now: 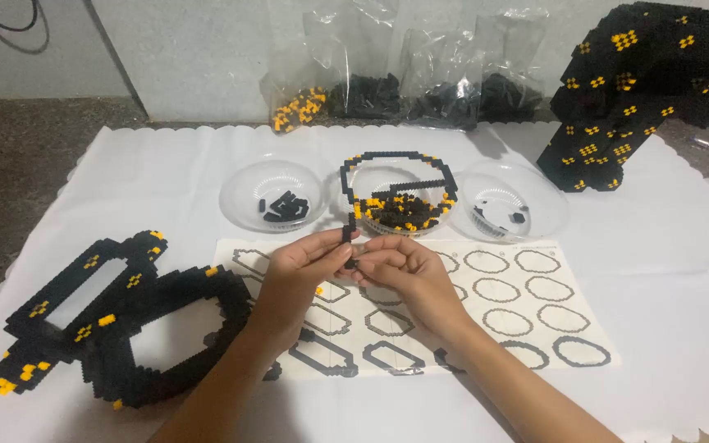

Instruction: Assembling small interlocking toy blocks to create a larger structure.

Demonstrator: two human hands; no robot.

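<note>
Hands meet over the sheet [535,328]: left hand [305,267] and right hand [395,271] pinch the ring's [395,156] lower end; the ring arches away over the middle bowl [445,215].

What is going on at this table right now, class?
A person is building with small black and yellow bricks. Both hands, left hand and right hand, pinch the lower end of a thin brick ring that arches over the middle bowl of loose bricks. An instruction sheet of ring outlines lies under the hands. Finished brick frames rest to the left, and a large brick block stands at the far right.
</note>
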